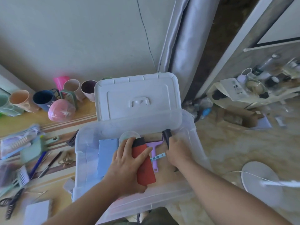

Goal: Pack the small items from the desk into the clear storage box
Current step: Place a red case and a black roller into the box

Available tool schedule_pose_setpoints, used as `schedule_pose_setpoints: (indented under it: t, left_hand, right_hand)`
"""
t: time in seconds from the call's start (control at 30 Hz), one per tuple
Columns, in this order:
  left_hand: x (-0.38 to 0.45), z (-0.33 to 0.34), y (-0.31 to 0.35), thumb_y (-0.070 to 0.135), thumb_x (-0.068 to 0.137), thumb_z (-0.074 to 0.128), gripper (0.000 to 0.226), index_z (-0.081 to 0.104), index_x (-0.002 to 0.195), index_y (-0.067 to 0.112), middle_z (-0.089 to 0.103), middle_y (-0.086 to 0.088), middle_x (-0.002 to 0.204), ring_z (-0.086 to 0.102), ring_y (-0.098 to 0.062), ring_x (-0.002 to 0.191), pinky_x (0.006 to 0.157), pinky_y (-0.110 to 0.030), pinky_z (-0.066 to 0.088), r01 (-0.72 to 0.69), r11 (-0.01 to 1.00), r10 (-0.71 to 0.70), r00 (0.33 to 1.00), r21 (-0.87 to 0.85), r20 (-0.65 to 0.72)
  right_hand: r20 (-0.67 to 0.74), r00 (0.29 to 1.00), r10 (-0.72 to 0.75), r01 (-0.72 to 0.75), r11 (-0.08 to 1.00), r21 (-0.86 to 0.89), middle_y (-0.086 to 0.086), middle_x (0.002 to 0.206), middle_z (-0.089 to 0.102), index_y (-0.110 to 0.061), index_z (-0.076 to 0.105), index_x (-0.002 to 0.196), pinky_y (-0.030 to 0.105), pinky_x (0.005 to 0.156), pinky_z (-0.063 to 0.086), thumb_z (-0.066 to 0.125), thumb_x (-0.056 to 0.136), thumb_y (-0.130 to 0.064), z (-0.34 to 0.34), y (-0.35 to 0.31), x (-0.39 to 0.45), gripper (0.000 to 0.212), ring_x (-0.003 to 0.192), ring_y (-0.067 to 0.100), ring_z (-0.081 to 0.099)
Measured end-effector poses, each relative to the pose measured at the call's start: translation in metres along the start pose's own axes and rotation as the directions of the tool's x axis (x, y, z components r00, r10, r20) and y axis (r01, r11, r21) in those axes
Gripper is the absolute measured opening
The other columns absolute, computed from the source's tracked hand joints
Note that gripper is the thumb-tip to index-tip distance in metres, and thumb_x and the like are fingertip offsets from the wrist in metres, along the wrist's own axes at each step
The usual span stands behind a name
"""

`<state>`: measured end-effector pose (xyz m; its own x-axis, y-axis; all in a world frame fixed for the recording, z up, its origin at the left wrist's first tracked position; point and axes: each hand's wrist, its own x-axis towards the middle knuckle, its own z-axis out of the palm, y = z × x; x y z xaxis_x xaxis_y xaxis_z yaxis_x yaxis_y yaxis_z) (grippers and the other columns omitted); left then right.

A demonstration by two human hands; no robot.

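The clear storage box [191, 127] stands open at the desk's right end, its white lid [138, 96] tilted up behind it. Inside the box, my left hand [128, 161] grips a red cylinder with a black cap [144, 166]. My right hand [177, 151] holds a black cylinder-shaped item [167, 135] near the box's right wall. A purple T-shaped tool [154, 146], a light blue flat card [107, 156], a small round clear lid [128, 135] and a strip with blue dots [158, 156] lie on the box floor.
Several cups [43, 99] and a pink round case [61, 110] stand along the wall at the back left. Pens [38, 163], combs, a hair clip [11, 203], rubber bands [66, 159] and a white pad [37, 211] litter the desk on the left. A white fan base [259, 177] sits on the floor at right.
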<state>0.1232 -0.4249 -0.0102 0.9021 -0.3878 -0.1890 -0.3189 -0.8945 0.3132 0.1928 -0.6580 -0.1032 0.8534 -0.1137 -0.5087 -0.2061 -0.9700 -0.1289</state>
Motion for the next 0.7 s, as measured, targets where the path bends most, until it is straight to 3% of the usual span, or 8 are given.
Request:
schedule_pose_setpoints:
  t: [0.07, 0.13, 0.23, 0.37, 0.47, 0.53, 0.6, 0.7]
  left_hand:
    - [0.007, 0.001, 0.003, 0.075, 0.045, 0.068, 0.131, 0.011, 0.159, 0.044, 0.017, -0.016, 0.158, 0.015, -0.041, 0.147, 0.11, -0.056, 0.037, 0.003, 1.0, -0.003, 1.0, 0.011, 0.025]
    - [0.014, 0.003, 0.008, 0.075, 0.046, 0.067, 0.135, 0.001, 0.159, 0.044, 0.013, -0.016, 0.159, 0.012, -0.04, 0.147, 0.112, -0.056, 0.035, 0.009, 1.0, -0.009, 1.0, 0.008, 0.028]
    - [0.022, 0.008, 0.02, 0.076, 0.049, 0.067, 0.134, -0.006, 0.158, 0.046, 0.007, -0.015, 0.16, 0.008, -0.04, 0.148, 0.116, -0.058, 0.03, 0.057, 0.997, -0.056, 0.998, -0.056, 0.023]
    - [0.03, 0.016, 0.024, 0.094, 0.051, 0.06, 0.133, -0.003, 0.158, 0.047, 0.016, -0.01, 0.156, 0.018, -0.035, 0.144, 0.114, -0.056, 0.029, 0.025, 0.99, -0.026, 1.0, -0.138, -0.004]
    - [0.036, 0.013, 0.013, 0.098, 0.066, 0.047, 0.113, 0.009, 0.159, 0.046, 0.036, 0.0, 0.143, 0.032, -0.024, 0.132, 0.112, -0.044, 0.031, -0.013, 0.978, 0.03, 0.996, -0.209, 0.082]
    - [0.039, 0.013, -0.001, 0.076, 0.085, 0.045, 0.077, 0.03, 0.154, 0.044, 0.051, 0.006, 0.132, 0.042, -0.021, 0.125, 0.106, -0.036, 0.037, -0.014, 0.981, 0.04, 0.991, -0.195, 0.131]
    - [0.036, 0.014, -0.016, 0.047, 0.095, 0.048, 0.047, 0.047, 0.142, 0.046, 0.06, 0.008, 0.121, 0.053, -0.021, 0.114, 0.094, -0.035, 0.046, -0.005, 0.989, 0.025, 0.991, -0.15, 0.134]
    - [0.025, 0.019, -0.033, 0.033, 0.097, 0.051, 0.039, 0.055, 0.135, 0.043, 0.063, 0.009, 0.119, 0.059, -0.019, 0.108, 0.088, -0.034, 0.05, 0.074, 0.986, -0.049, 0.986, -0.15, 0.16]
  right_hand:
    - [0.091, 0.996, -0.017, -0.02, 0.919, 0.393, 0.002, 0.112, 0.064, -0.028, 0.055, 0.121, 0.038, 0.072, 0.056, 0.062, 0.095, -0.029, -0.017, -0.009, -0.013, 0.027, 0.089, 0.019, 0.063]
    - [0.328, 0.93, -0.166, -0.151, 0.641, 0.752, 0.0, 0.117, 0.072, -0.034, 0.063, 0.124, 0.033, 0.075, 0.056, 0.067, 0.091, -0.038, -0.041, -0.017, -0.034, 0.033, 0.093, 0.015, 0.07]
    - [0.456, 0.784, -0.422, -0.189, 0.537, 0.822, -0.002, 0.125, 0.073, -0.048, 0.058, 0.136, 0.034, 0.077, 0.06, 0.072, 0.091, -0.027, -0.059, -0.019, -0.059, 0.051, 0.102, 0.021, 0.076]
    - [0.339, 0.863, -0.374, -0.085, 0.555, 0.828, -0.001, 0.122, 0.069, -0.059, 0.054, 0.128, 0.038, 0.085, 0.064, 0.083, 0.087, -0.02, -0.052, -0.012, -0.062, 0.063, 0.101, 0.016, 0.075]
    - [0.366, 0.859, -0.358, -0.048, 0.655, 0.754, -0.009, 0.12, 0.067, -0.048, 0.044, 0.147, 0.036, 0.082, 0.064, 0.086, 0.084, -0.011, -0.046, 0.008, -0.053, 0.085, 0.101, 0.01, 0.074]
    - [0.416, 0.843, -0.341, 0.044, 0.814, 0.579, -0.015, 0.131, 0.065, -0.046, 0.038, 0.155, 0.04, 0.091, 0.063, 0.09, 0.076, -0.02, -0.042, 0.019, -0.048, 0.098, 0.108, 0.011, 0.072]
    - [0.415, 0.843, -0.342, 0.19, 0.911, 0.366, -0.015, 0.128, 0.064, -0.048, 0.042, 0.148, 0.042, 0.09, 0.062, 0.088, 0.072, -0.027, -0.038, 0.016, -0.045, 0.091, 0.106, 0.013, 0.069]
    - [0.435, 0.787, -0.438, 0.446, 0.89, 0.09, -0.007, 0.124, 0.061, -0.043, 0.048, 0.136, 0.046, 0.087, 0.059, 0.079, 0.074, -0.024, -0.026, -0.006, -0.051, 0.071, 0.107, 0.024, 0.063]
